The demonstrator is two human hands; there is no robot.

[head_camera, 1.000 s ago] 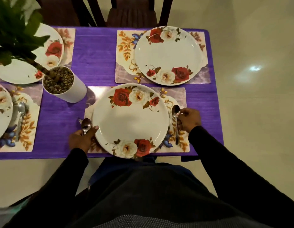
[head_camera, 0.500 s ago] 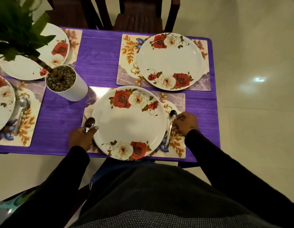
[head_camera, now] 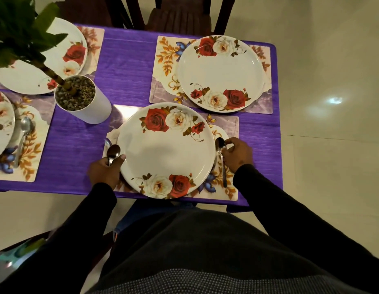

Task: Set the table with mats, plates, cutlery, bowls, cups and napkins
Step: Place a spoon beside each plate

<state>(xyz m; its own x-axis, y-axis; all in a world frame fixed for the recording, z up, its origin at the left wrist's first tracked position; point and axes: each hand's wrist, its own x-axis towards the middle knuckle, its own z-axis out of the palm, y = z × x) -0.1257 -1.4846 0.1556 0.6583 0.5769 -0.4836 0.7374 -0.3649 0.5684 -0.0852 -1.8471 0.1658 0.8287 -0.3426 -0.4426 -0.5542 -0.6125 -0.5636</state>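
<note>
Surface: purple cloth over a small surface (head_camera: 129, 66); pale glossy floor around it, dark chair (head_camera: 180, 15) at the far side.
Near setting: flowered mat (head_camera: 228, 124) with a rose-print plate (head_camera: 166, 150) on it, at the near edge in front of the person.
Left hand: left hand (head_camera: 104, 172) holds a spoon (head_camera: 113, 152) by the handle, fingers curled round it, bowl up, just beside the plate's left rim; thumb touches the rim.
Right hand: right hand (head_camera: 238, 154) pinches a second spoon (head_camera: 221, 160) near its neck; that spoon lies on the mat, touching or just beside the plate's right rim.
Handling, spoons: steel, stiff, light, likely slick; best taken at the handle or neck, as both hands do.
Handling, plates: rigid, glossy, probably breakable; lift by the rim with support under it.
Count, plates: four in view, two only partly.
Count, mats: four in view, one under each plate.
Count, spoons: three; the third spoon (head_camera: 23, 136) lies on the left mat (head_camera: 31, 158).
Count, bowls, cups, napkins: none seen.
Far setting: far plate (head_camera: 221, 73) on its mat, no cutlery.
Other: white pot (head_camera: 84, 100) of pebbles holding a leafy plant, left of centre.
Stage: judged mid-cutlery; far places not yet done.
</note>
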